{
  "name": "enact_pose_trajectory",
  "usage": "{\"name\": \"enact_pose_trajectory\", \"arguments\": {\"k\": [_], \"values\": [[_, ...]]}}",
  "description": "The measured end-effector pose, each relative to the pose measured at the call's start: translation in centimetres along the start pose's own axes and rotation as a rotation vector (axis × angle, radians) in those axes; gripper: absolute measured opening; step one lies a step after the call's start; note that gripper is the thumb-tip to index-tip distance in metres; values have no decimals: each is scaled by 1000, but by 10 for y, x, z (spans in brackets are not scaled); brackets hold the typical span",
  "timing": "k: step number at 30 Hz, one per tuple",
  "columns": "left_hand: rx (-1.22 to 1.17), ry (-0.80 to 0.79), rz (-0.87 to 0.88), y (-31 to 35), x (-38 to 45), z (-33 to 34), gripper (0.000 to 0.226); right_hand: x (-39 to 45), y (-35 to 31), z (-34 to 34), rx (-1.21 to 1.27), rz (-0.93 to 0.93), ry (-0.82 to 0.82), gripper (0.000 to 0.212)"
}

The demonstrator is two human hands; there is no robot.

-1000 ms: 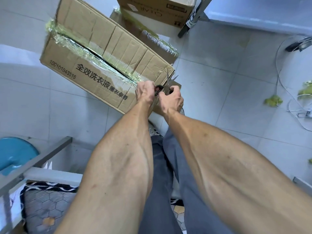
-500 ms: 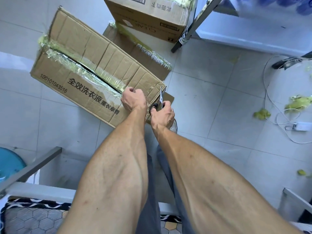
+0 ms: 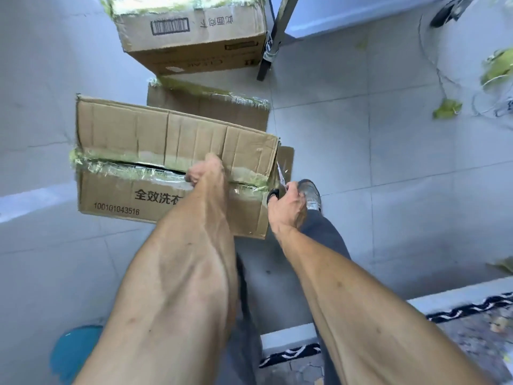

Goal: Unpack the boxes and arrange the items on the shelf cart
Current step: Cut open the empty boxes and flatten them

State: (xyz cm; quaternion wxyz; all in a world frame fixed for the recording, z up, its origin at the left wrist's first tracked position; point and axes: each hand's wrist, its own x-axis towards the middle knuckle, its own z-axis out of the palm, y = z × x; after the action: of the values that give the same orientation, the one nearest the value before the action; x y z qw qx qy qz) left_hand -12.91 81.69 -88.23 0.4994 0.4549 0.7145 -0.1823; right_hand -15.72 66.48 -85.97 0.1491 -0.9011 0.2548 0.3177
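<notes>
The left hand (image 3: pixel 204 170) curls its fingers into the taped seam on top of the nearest cardboard box (image 3: pixel 155 162), which sits on the tiled floor (image 3: pixel 374 176). The right hand (image 3: pixel 287 207) grips black-handled scissors (image 3: pixel 279 182) at the box's right corner, blades pointing up. Two more taped boxes (image 3: pixel 194 31) lie behind, beside a dark shelf cart leg (image 3: pixel 273 40).

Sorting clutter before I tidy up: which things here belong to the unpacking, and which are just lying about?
Job:
near box
scissors, in right hand
left hand at its taped seam
far box
middle box

Lying about:
tape scraps
white cable
blue stool
</notes>
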Motion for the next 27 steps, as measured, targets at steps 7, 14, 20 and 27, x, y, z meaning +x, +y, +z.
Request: {"name": "enact_pose_trajectory", "arguments": {"k": [7,14,20,27], "values": [[42,182,126,17,4,-32,58,-60,-2,40,157,-6,143,36],[-161,330,54,7,8,-45,56,-73,-9,43,38,-176,286,40],[-143,380,88,0,21,-50,55,-77,5,39,-49,-387,288,39],[-235,316,61,-13,25,-35,28,-60,0,34,-233,-371,213,21]]}}
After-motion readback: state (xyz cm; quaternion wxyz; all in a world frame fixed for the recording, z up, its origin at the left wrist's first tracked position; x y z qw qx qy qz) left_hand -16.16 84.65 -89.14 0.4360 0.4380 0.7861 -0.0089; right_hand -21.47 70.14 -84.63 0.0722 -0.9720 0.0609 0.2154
